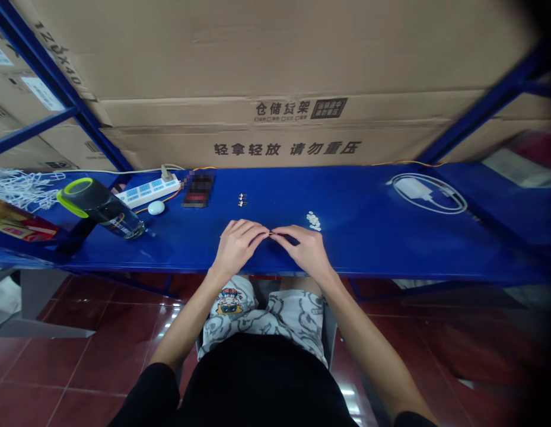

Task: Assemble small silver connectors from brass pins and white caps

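Near the front edge of the blue shelf (368,249), my left hand (240,243) and my right hand (304,246) meet fingertip to fingertip. Between them is a tiny dark part (270,233), pinched from both sides and too small to name. Just beyond my right hand lies a loose pile of small white pieces (314,221). Farther back, ahead of my left hand, several small white parts with metal pins (242,200) lie in a short row. Both hands are closed in a pinch.
A dark bottle with a lime-green loop (108,207), a white power strip (148,191), a pale rounded object (156,207) and a blurred dark box (198,191) stand left. A white charger with coiled cable (415,190) lies right. Cardboard (275,59) walls the back.
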Demonstrator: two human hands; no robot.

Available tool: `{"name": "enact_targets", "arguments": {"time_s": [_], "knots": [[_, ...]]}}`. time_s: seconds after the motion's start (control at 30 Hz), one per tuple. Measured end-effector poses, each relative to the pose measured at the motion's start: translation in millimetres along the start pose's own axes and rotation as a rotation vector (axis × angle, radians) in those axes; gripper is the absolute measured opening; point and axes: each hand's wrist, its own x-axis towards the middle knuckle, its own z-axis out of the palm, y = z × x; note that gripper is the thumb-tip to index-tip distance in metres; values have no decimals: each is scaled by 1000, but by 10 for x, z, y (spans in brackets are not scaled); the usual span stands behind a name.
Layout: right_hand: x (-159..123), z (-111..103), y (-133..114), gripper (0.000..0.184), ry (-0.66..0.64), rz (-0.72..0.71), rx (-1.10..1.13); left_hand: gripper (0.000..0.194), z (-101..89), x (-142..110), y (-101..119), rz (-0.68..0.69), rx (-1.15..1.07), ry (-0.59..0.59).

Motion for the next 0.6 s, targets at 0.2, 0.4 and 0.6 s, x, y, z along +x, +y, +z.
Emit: {"name": "enact_targets", "arguments": {"time_s": [0.2, 0.4, 0.6], "knots": [[-3, -5, -7, 12, 6, 13, 8, 21, 11, -7, -18, -21, 0, -18], [-3, -20, -11, 12, 3, 67, 67, 19, 16, -10, -26, -29, -33, 2], [11, -46, 3, 11, 14, 152, 102, 19, 21, -19, -30, -42, -40, 0]]}}
